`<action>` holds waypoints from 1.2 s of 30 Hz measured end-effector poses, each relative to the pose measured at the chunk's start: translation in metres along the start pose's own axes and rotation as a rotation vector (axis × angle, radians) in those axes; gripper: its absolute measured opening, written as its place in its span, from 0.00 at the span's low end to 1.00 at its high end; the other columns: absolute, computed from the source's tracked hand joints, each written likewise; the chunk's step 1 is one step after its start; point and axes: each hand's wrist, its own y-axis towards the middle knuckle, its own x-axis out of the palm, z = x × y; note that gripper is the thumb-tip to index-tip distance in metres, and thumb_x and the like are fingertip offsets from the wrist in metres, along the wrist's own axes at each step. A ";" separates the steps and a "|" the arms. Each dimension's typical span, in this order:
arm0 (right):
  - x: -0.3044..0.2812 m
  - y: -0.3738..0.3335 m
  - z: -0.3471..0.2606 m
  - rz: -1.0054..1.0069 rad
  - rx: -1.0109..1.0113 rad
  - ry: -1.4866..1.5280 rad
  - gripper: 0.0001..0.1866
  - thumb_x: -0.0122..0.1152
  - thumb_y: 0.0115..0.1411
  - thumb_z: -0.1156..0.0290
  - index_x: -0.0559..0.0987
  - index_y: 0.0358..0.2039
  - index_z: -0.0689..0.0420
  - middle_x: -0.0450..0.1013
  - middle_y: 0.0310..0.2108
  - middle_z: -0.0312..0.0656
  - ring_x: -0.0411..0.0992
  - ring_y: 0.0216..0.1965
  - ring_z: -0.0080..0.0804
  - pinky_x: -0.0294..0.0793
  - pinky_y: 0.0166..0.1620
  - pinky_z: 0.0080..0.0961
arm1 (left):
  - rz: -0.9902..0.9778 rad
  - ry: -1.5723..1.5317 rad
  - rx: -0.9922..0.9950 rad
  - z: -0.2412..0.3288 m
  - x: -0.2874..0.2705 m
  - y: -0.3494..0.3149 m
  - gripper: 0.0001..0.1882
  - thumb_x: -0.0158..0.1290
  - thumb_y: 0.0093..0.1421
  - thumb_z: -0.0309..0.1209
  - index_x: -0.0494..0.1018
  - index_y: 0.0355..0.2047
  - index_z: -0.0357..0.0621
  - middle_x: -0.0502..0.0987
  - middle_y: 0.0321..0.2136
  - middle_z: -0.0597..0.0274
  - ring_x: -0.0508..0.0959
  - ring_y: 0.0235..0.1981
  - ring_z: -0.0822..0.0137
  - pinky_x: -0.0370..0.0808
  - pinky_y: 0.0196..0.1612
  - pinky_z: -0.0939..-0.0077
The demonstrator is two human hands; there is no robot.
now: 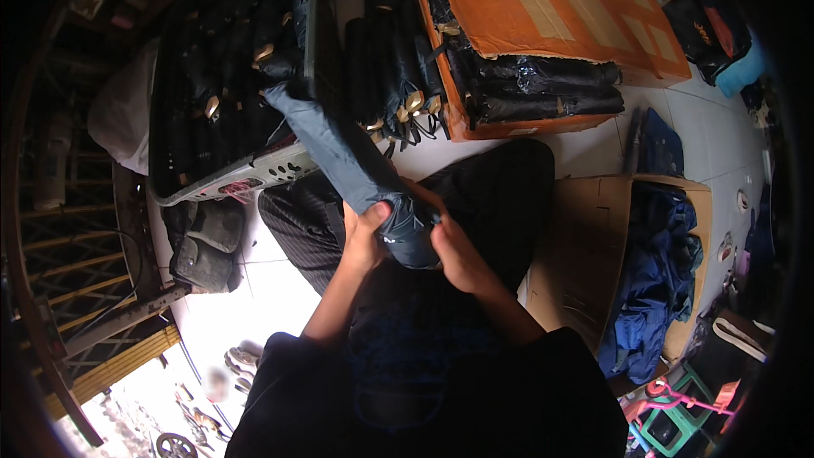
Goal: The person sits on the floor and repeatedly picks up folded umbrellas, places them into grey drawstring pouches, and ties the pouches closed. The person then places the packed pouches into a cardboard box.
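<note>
A folded umbrella (339,151), wrapped in blue-grey fabric, slants across my lap with its far end up to the left. My left hand (365,233) is closed round its lower part, the thumb lying on top. Near the thick, dark lower end, my right hand (458,253) grips the umbrella from the right, fingers partly hidden behind it. The upper end of the umbrella overlaps the rim of a grey-green plastic crate (254,171) full of similar dark bundles (199,59) with gold-coloured bits.
Dark bundles with straps (381,59) lie between the crate and an orange cardboard box (577,0) of plastic-wrapped bundles. Right of my crossed legs stands a brown carton (585,246) holding blue fabric (649,280). Dark bags (208,246) lie at left, beside a metal lattice gate (68,263).
</note>
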 end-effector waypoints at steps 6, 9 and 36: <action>-0.003 -0.017 0.021 -0.005 0.204 0.409 0.33 0.34 0.69 0.48 0.51 0.65 0.59 0.54 0.63 0.44 0.53 0.64 0.32 0.52 0.64 0.33 | -0.161 0.102 -0.069 -0.014 -0.025 -0.004 0.35 0.60 0.51 0.37 0.58 0.54 0.35 0.71 0.43 0.55 0.72 0.45 0.64 0.68 0.50 0.71; -0.001 -0.025 0.030 0.112 0.349 0.415 0.29 0.40 0.68 0.53 0.57 0.62 0.59 0.60 0.58 0.44 0.58 0.60 0.30 0.56 0.61 0.29 | -0.092 0.221 -0.113 -0.020 -0.025 -0.015 0.37 0.59 0.52 0.42 0.58 0.56 0.33 0.68 0.48 0.51 0.71 0.48 0.62 0.68 0.51 0.70; 0.001 -0.021 0.038 0.541 0.068 -0.298 0.18 0.57 0.59 0.68 0.71 0.47 0.62 0.74 0.34 0.48 0.73 0.36 0.29 0.72 0.40 0.28 | -0.167 1.042 0.779 -0.002 0.033 -0.023 0.08 0.56 0.48 0.14 0.72 0.29 0.34 0.74 0.27 0.53 0.74 0.30 0.59 0.71 0.35 0.71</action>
